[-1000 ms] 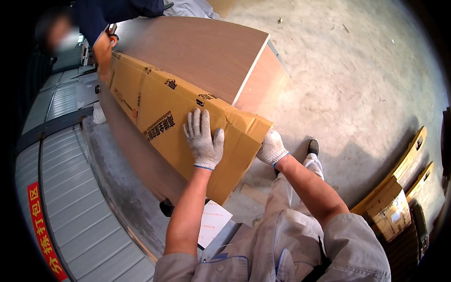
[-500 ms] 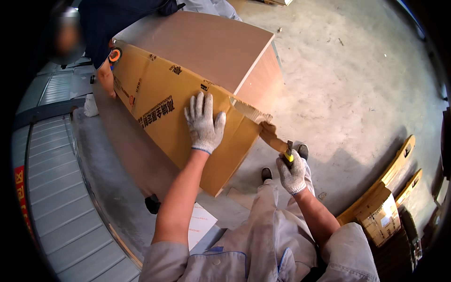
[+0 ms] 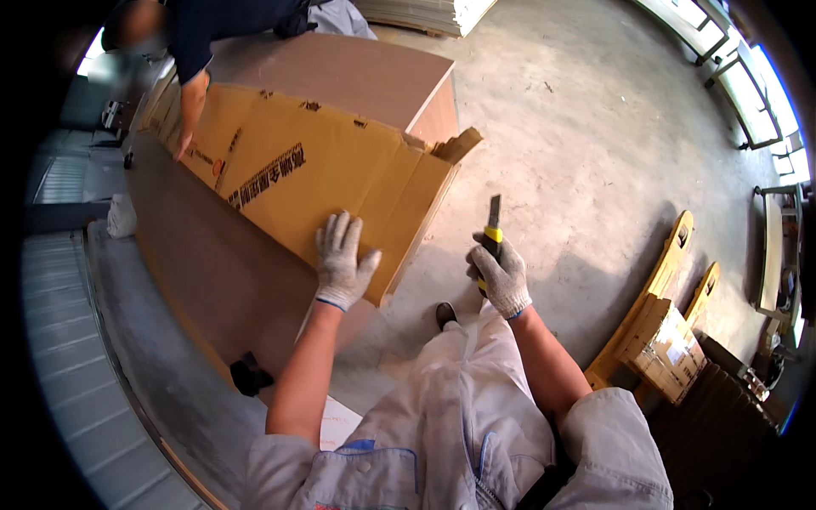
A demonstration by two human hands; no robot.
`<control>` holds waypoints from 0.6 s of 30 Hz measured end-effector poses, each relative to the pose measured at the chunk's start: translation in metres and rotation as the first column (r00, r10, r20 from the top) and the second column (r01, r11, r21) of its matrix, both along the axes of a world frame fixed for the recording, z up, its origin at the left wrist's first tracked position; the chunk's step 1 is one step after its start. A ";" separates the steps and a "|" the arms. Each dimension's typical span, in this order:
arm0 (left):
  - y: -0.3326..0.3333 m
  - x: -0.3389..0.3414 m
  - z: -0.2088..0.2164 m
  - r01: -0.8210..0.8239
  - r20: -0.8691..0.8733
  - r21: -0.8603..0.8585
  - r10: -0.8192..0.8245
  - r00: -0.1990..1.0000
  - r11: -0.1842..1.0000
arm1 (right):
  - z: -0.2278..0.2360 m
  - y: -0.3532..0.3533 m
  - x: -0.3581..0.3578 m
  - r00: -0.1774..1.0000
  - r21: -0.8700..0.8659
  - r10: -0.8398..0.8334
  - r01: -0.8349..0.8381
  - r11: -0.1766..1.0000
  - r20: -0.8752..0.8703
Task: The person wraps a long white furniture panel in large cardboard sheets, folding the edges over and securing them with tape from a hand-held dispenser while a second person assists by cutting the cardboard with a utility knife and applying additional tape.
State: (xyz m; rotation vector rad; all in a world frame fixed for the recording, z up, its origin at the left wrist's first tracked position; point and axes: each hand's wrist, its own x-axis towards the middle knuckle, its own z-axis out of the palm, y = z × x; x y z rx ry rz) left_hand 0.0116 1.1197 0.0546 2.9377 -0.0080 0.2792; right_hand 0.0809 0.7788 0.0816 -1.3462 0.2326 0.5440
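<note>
My left hand (image 3: 342, 262), in a grey-white knit glove, lies with fingers spread on the near edge of a long brown cardboard sheet (image 3: 280, 161). Dark print runs across that cardboard, and a torn flap (image 3: 457, 146) sticks up at its right end. In my gloved right hand (image 3: 500, 268) is a black-and-yellow utility knife (image 3: 491, 242), its blade out and pointing up, apart from the cardboard. Beneath the cardboard is a large brown panel (image 3: 246, 263). A co-worker's hand (image 3: 184, 143) touches the far left part of the cardboard.
A co-worker in a dark shirt (image 3: 238, 19) leans over a brown board-topped block (image 3: 365, 68). At right, a yellow pallet jack (image 3: 633, 297) carries a cardboard box (image 3: 667, 348). Stacked boards (image 3: 425, 15) lie at the back, and metal-framed racks (image 3: 752, 102) stand at far right.
My right hand has drawn the knife away from the torn flap, and its blade now points up. My left hand has slid toward the cardboard's near edge. The view has shifted.
</note>
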 end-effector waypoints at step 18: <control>0.112 -0.026 0.004 -0.177 -0.263 0.192 0.224 0.938 0.965 | -0.079 0.162 -0.081 0.317 -0.946 0.928 -0.191 0.263 0.194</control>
